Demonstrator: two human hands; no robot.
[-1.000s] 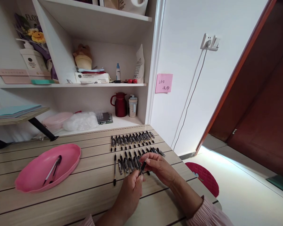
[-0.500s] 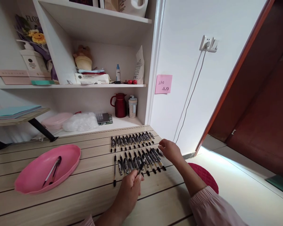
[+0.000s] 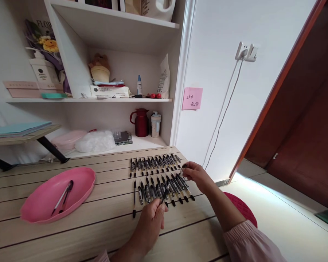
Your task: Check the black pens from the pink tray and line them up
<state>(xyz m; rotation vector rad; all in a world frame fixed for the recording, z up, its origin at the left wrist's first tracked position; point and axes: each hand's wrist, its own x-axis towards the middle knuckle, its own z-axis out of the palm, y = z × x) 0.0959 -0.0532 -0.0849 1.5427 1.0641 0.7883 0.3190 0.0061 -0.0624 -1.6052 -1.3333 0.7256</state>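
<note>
Two rows of black pens lie side by side on the wooden desk (image 3: 79, 222): a far row (image 3: 154, 162) and a near row (image 3: 164, 187). My left hand (image 3: 151, 222) is closed on a black pen (image 3: 164, 194), held tip-up just in front of the near row. My right hand (image 3: 196, 175) is at the right end of the rows, fingers pinched on a small dark pen part (image 3: 183, 168). A pink oval tray (image 3: 47, 211) at the left holds two pens (image 3: 62, 196).
Behind the desk, shelves carry a red jug (image 3: 140, 122), a white cup (image 3: 155, 124), a plastic bag (image 3: 95, 141) and a pink box (image 3: 67, 139). A pink sticky note (image 3: 192, 98) hangs on the wall. A red cushion (image 3: 242, 210) lies on the floor at right.
My right hand left the pen held in my left hand, reached right to the end of the rows, and now pinches a small part there. My left hand stayed put.
</note>
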